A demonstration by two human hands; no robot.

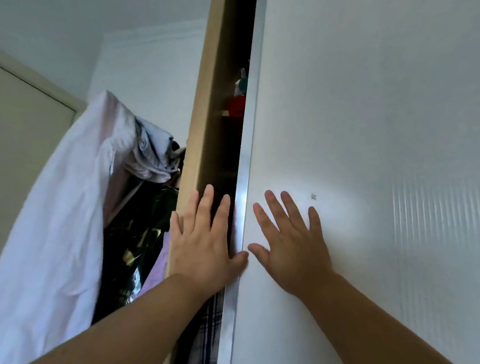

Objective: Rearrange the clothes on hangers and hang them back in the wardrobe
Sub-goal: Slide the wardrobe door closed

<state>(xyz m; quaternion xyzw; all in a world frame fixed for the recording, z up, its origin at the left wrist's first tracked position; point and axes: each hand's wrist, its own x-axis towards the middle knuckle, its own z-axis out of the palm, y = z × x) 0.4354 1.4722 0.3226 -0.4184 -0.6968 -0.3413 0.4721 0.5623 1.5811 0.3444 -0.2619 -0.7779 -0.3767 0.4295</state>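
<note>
My left hand (206, 241) and right hand (290, 245) press flat, fingers spread and grasping nothing, against the wardrobe's side panel (216, 98) and sliding door (372, 144).

Nothing here can be read for certain. The black glossy material (129, 246) with gold print carries pale characters low down, too blurred to make out. A small dark mark (313, 196) on the white wardrobe door (372, 144) is too tiny to read.
</note>
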